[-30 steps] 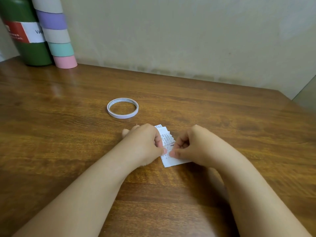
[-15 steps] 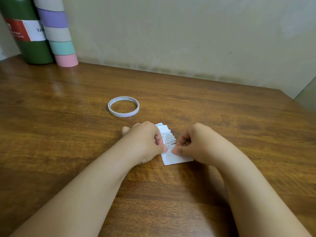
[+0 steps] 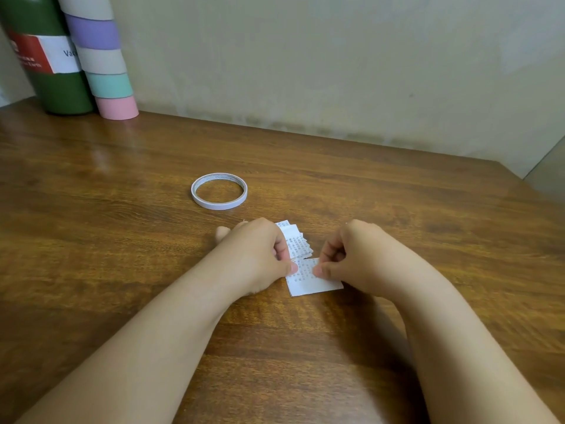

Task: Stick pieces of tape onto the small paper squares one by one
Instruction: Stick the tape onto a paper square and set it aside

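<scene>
A small white paper square [image 3: 312, 281] with printed text lies on the wooden table near me. My left hand [image 3: 260, 255] pinches its left upper edge with curled fingers. My right hand [image 3: 351, 255] pinches its upper right part, thumb and forefinger together. Behind it, a fanned stack of several similar paper squares [image 3: 298, 241] lies partly hidden by my left hand. A thin white roll of tape [image 3: 219, 191] lies flat farther back to the left, apart from both hands. Whether a piece of tape is between my fingers cannot be made out.
A green cylinder with a red and white label [image 3: 46, 56] stands at the back left by the wall. Beside it rises a pastel stack of cylinders [image 3: 104, 59]. The table's right edge [image 3: 519, 175] runs close to the wall.
My right hand has shifted slightly right, away from the left hand, so more of the front paper square shows between them. The tape roll has not moved.
</scene>
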Tool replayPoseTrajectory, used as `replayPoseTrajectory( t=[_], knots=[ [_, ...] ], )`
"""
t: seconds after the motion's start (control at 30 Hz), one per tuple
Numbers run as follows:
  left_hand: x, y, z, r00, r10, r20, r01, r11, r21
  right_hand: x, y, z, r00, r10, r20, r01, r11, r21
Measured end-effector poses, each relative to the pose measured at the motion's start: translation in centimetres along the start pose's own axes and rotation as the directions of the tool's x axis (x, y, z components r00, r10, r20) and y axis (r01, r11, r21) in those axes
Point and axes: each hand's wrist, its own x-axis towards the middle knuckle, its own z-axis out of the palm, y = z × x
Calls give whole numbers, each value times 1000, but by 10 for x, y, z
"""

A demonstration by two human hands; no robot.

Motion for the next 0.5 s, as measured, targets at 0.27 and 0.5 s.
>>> replayPoseTrajectory(
  t=[0.27, 0.5],
  knots=[
    [-1, 0, -1, 997, 81, -16, -81, 996, 39, 2, 8, -1, 996, 10, -84, -8, 1000, 25],
    [6, -13, -16, 998, 53, -25, -58, 872, -487, -2, 20, -16, 999, -28, -25, 35, 943, 330]
  ],
)
